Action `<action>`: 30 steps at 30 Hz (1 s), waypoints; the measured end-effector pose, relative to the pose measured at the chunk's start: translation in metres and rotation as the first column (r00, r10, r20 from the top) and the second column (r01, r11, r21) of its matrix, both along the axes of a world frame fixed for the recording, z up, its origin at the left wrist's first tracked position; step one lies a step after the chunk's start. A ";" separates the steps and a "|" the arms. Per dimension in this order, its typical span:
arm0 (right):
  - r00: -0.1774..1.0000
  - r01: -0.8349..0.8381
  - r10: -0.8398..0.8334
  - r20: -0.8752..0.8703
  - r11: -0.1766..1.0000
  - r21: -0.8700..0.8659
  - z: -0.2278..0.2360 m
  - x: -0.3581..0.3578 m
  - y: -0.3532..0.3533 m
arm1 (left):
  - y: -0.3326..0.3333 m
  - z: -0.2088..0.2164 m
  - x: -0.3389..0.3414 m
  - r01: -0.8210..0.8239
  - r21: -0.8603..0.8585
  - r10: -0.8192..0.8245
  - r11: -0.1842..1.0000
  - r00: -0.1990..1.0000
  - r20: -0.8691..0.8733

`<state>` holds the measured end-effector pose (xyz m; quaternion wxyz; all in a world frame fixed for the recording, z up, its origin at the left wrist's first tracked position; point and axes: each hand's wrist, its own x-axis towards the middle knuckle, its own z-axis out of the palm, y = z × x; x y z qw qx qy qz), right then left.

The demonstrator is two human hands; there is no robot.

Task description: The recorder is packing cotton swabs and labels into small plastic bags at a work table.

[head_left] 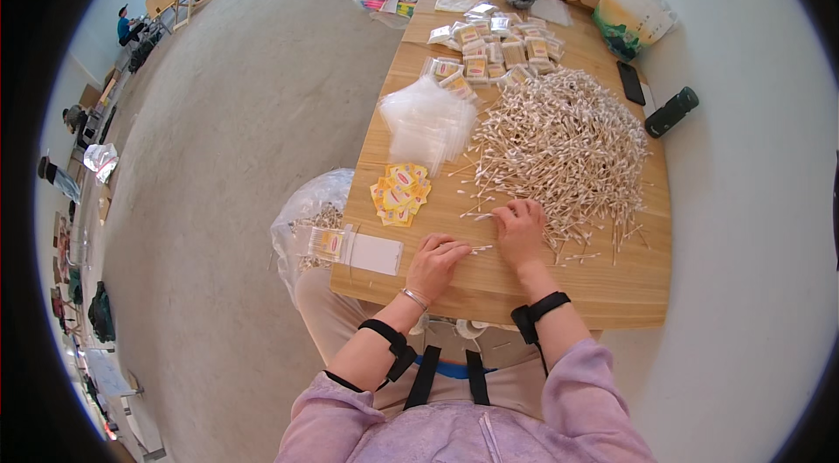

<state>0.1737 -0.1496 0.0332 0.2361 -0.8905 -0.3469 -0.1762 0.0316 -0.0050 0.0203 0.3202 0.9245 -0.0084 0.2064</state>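
Seated person at a wooden table [612, 288], both hands down at the near edge of the big heap of cotton swabs [564, 144]; all places below are taken from that heap. Right hand [521, 231] lay on the heap's near fringe, palm down, fingers curled and resting on loose swabs; whether any were actually pinched under the palm could not be told. Left hand [436, 260] sat just off the fringe toward the person's left, fingers bent inward, tips closed lightly on a few swabs [479, 248] that bridged the gap between the two hands. Those swabs lay with long axis roughly across the table, left to right, pointing from left fingertips toward the right palm. Right hand was plainly the nearer to the heap; left hand was apart from it, touching only the bridging swabs. Left of the heap: a stack of clear plastic bags [426, 122], then yellow label cards [400, 194] nearer the person. One filled packet [354, 247] lay at the table's left edge, beyond the left hand. Beyond the heap, many finished packets [494, 48]. A dark phone [630, 82] lay to its far right.
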 end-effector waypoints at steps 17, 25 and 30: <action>0.998 0.023 -0.022 -0.065 1.000 0.019 -0.007 -0.029 -0.025 | 0.007 0.018 0.058 -0.240 -0.027 0.239 0.970 0.970 -0.041; 0.991 0.109 -0.096 -0.098 0.984 0.141 -0.010 -0.027 -0.026 | 0.022 0.001 0.066 -0.205 0.008 0.205 0.979 0.972 -0.116; 0.993 0.109 -0.102 -0.055 0.985 0.135 -0.007 -0.027 -0.025 | 0.027 0.007 0.038 -0.087 0.019 0.089 0.996 0.979 -0.186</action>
